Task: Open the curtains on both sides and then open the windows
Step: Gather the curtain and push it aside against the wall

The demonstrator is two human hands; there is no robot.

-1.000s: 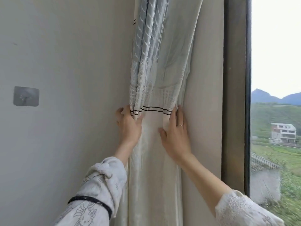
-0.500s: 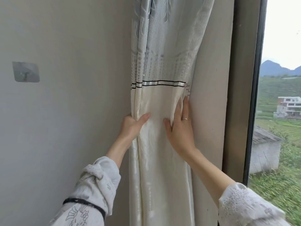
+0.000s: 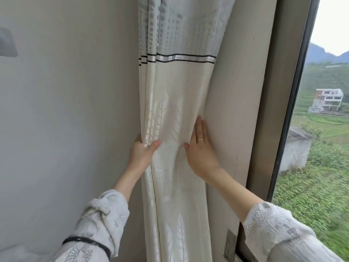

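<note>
A cream curtain (image 3: 175,95) with a pale blue patterned top and a black-and-silver stripe hangs bunched in the corner, between the grey wall and the window reveal. My left hand (image 3: 142,152) pinches the folds at the curtain's left edge. My right hand (image 3: 201,150), with a ring on one finger, lies flat on the curtain's right edge, fingers tucked behind the fabric against the reveal. The window (image 3: 319,129) is at the right, its dark frame (image 3: 289,118) running top to bottom; fields and houses show through the glass.
A grey wall (image 3: 66,110) fills the left, with a square adhesive hook (image 3: 6,43) at the left edge. A beige reveal (image 3: 238,91) separates curtain and frame. A patch of tape (image 3: 229,244) sits low on the reveal.
Both hands have slid down the curtain, from the striped band to well below it. The curtain has spread flatter and wider. The view has tilted down and right.
</note>
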